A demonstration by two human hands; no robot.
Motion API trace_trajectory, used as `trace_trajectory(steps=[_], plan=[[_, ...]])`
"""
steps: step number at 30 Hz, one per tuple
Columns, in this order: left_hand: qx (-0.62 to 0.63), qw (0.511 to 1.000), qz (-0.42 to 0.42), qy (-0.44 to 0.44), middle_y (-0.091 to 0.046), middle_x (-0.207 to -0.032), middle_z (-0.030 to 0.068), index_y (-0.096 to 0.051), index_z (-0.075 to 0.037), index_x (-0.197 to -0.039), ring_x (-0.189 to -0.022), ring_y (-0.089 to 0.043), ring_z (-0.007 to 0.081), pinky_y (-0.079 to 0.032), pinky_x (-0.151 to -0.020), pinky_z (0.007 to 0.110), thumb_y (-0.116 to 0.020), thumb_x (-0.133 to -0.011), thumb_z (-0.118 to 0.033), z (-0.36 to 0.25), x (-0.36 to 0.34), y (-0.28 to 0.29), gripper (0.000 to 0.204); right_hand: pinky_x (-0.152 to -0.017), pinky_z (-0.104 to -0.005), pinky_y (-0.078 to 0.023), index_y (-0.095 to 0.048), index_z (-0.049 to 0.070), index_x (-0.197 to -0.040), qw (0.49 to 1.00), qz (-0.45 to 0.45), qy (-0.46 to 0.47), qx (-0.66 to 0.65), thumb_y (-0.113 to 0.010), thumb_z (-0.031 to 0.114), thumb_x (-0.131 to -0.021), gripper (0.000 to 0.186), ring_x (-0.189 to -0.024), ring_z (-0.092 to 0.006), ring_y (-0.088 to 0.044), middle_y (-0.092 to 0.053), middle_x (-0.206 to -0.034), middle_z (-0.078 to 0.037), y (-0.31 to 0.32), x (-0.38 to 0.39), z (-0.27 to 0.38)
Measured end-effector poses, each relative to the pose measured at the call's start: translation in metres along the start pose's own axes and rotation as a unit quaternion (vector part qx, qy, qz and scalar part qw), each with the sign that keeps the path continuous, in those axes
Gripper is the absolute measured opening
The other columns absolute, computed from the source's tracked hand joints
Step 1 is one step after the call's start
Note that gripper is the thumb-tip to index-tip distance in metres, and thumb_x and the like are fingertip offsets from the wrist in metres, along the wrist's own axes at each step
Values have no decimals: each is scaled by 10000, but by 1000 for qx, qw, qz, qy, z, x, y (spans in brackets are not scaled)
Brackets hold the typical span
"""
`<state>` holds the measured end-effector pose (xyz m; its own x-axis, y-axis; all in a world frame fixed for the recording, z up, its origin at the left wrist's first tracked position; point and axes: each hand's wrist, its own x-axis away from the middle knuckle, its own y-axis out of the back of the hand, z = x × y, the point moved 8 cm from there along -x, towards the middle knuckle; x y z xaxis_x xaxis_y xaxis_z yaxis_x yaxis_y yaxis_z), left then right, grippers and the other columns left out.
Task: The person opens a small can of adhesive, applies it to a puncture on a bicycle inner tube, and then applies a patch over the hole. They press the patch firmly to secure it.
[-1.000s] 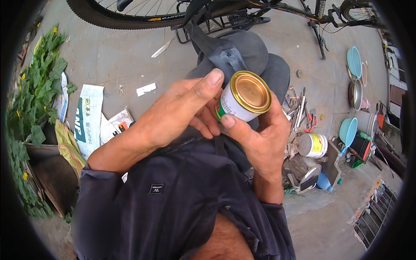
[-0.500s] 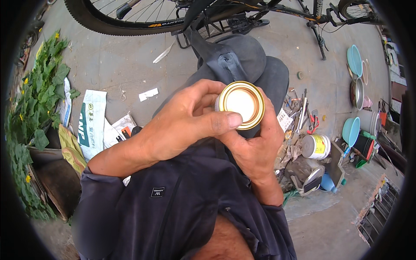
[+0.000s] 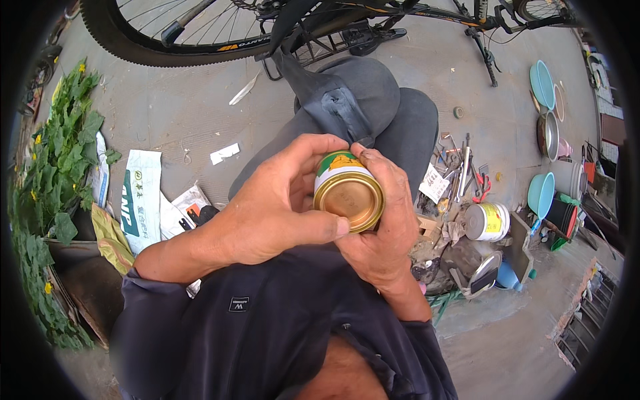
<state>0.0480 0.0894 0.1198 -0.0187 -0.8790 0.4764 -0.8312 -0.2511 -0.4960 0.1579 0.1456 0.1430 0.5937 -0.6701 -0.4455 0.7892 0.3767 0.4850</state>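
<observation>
A small round tin can (image 3: 350,200) with a gold metal end and a green, yellow and white side is held between both hands above my lap. My left hand (image 3: 277,193) grips its left side, the thumb pressed on the gold rim. My right hand (image 3: 387,213) wraps round the right side, its fingers partly hidden behind the can. Just beyond the can, a black rubber inner tube (image 3: 340,110) with a smoother, roughened patch area lies across my knee, running up toward the bicycle wheel (image 3: 180,57).
A bicycle (image 3: 373,13) lies across the far side. To the right are scattered hand tools (image 3: 463,173), a white bucket (image 3: 487,221), blue basins (image 3: 541,195) and a floor grate (image 3: 587,320). Leafy plants (image 3: 60,160) and a white sack (image 3: 141,200) stand at left.
The can has tipped, so its coloured side now shows and the gold end faces me instead of glaring white. Both hands have come slightly nearer, still gripping it.
</observation>
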Motion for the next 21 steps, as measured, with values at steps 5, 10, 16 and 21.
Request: trace_trajectory(steps=[5, 10, 16, 21], plan=[[-6, 998, 55, -1, -509, -1325, 179, -315, 45, -1432, -1237, -520, 214, -466, -1004, 347, -748, -867, -152, -1, -3, -9, 739, -957, -402, -512, -469, -48, -1333, 997, 58, 16, 41, -828, 179, -777, 700, -1111, -342, -629, -616, -1230, -243, 10, -1, 2], [-1, 999, 30, 37, -578, -1236, 155, -394, 44, -1387, -1175, -565, 188, -472, -977, 310, -681, -944, -251, 11, -6, -5, 605, -940, -407, -527, -414, -51, -1366, 999, 42, -9, -20, -869, 122, -722, 808, -1100, -330, -642, -610, -1228, -262, 10, 15, -4], [-38, 999, 23, 7, -569, -1290, 143, -385, 13, -1419, -1177, -571, 172, -489, -971, 308, -648, -957, -199, 20, 0, -5, 572, -907, -405, -534, -470, -43, -1319, 997, 70, -15, 28, -889, 208, -710, 781, -1048, -347, -648, -624, -1194, -222, 15, 9, 8], [-39, 998, 38, 10, -563, -1300, 158, -346, -5, -1452, -1184, -570, 183, -484, -979, 327, -697, -932, -237, 25, -3, -8, 669, -826, -410, -527, -553, -19, -1234, 992, 80, 17, 97, -901, 260, -670, 719, -967, -334, -647, -641, -1134, -170, 23, 3, 16]])
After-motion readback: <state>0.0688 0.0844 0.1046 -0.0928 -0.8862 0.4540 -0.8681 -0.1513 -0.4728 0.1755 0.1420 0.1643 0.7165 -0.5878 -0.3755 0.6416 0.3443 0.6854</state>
